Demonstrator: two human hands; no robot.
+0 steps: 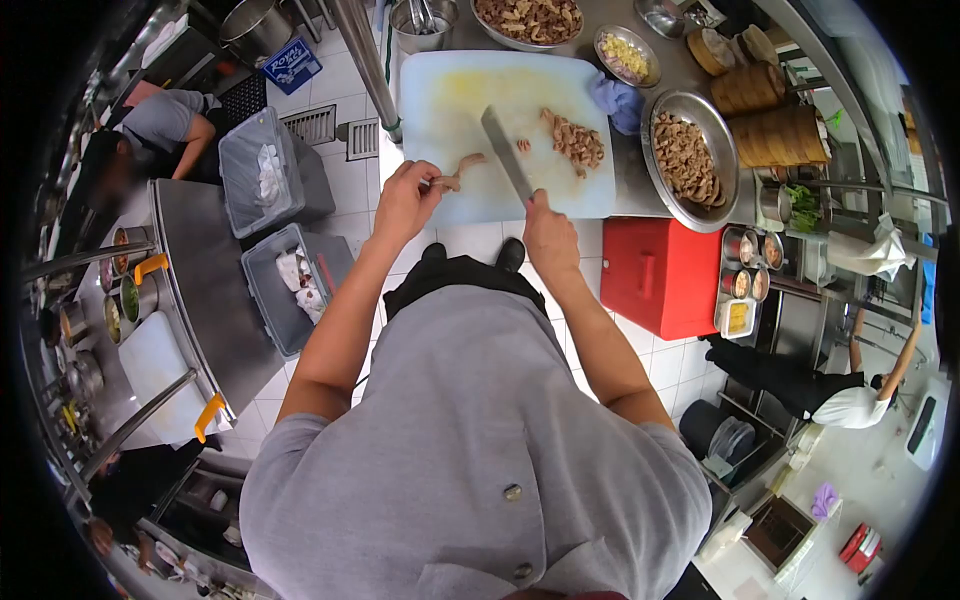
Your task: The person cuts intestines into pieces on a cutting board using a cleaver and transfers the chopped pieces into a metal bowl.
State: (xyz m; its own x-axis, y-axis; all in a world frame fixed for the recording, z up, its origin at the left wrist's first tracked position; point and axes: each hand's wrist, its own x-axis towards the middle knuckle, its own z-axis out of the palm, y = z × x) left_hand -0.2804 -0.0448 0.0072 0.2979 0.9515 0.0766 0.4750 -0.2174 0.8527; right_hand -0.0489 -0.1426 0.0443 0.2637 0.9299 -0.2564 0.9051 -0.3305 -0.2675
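Note:
My right hand point(551, 240) is closed round the handle of a cleaver point(508, 152), its broad blade pointing up and left over the white cutting board point(440, 110). My left hand point(405, 203) pinches one end of a strip of meat point(466, 168) at the board's left side. A small cut piece point(523, 146) lies just right of the blade. Farther right on the board is a heap of chopped meat point(575, 143). Beside the board stands a steel bowl of sliced meat point(685, 160).
A blue cloth point(617, 102) touches the board's right edge. Behind it are a bowl of chopped yellow and pink pieces point(625, 55) and a large meat bowl point(530, 20). Bamboo steamers point(775, 138) stand right; a red box point(660, 280) sits below. Other people work at left and right.

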